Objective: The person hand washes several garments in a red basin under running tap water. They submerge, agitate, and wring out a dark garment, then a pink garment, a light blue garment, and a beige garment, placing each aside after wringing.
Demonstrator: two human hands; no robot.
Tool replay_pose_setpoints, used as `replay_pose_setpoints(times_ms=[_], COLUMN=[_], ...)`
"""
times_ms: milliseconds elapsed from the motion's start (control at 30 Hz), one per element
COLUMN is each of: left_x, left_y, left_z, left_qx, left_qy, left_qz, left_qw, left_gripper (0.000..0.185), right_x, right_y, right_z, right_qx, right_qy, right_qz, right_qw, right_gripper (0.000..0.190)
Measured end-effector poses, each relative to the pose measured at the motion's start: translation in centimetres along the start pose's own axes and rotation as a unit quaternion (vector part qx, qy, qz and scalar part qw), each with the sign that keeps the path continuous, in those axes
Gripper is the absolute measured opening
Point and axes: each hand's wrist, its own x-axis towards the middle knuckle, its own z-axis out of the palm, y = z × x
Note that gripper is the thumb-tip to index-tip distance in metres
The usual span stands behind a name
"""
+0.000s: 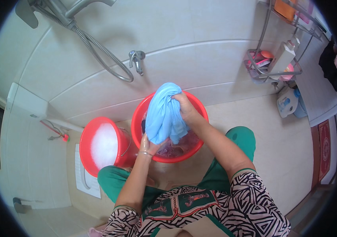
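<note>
A wet light-blue cloth (165, 114), bunched in folds, hangs above a round red plastic basin (201, 108). My right hand (184, 103) grips the cloth at its upper right side. From below, my left hand (152, 144) supports its lower left end, and the cloth covers part of those fingers. Dark soapy water (183, 148) and submerged dark fabric show in the basin beneath. Left of the basin stands a red plastic bucket (124, 148) holding thick white foam (104, 145).
A squat toilet (87, 180) lies behind the bucket at the left. On the tiled wall are a metal tap (138, 63) and a shower hose (103, 60). A wire rack (275, 72) with bottles and brushes hangs at the right, above a white detergent jug (287, 102).
</note>
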Motion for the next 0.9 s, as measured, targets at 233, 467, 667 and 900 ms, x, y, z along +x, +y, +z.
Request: replay_pose_setpoints(times_ms=[233, 467, 667, 900], left_x=[2.5, -2.0, -0.7, 1.7], left_y=[-1.5, 0.9, -0.7, -3.8], left_z=[4.2, 7.5, 7.0, 4.9], left_qx=[0.448, 0.054, 0.428, 0.710], left_qy=[-0.013, -0.216, -0.041, 0.154], left_qz=[0.330, -0.049, 0.030, 0.244], left_qw=[0.831, 0.974, 0.903, 0.643], left_gripper=[0.059, 0.104, 0.071, 0.067], right_x=[-1.0, 0.0, -0.5, -0.8], right_y=[0.2, -1.2, -0.5, 4.0], right_z=[2.7, 0.1, 0.0, -1.8], right_qx=[0.110, -0.021, -0.251, -0.218], right_qy=[0.046, 0.003, 0.086, 0.213], right_qz=[0.112, 0.090, -0.023, -0.127], right_qw=[0.986, 0.996, 0.964, 0.944], right_gripper=[0.021, 0.029, 0.018, 0.020])
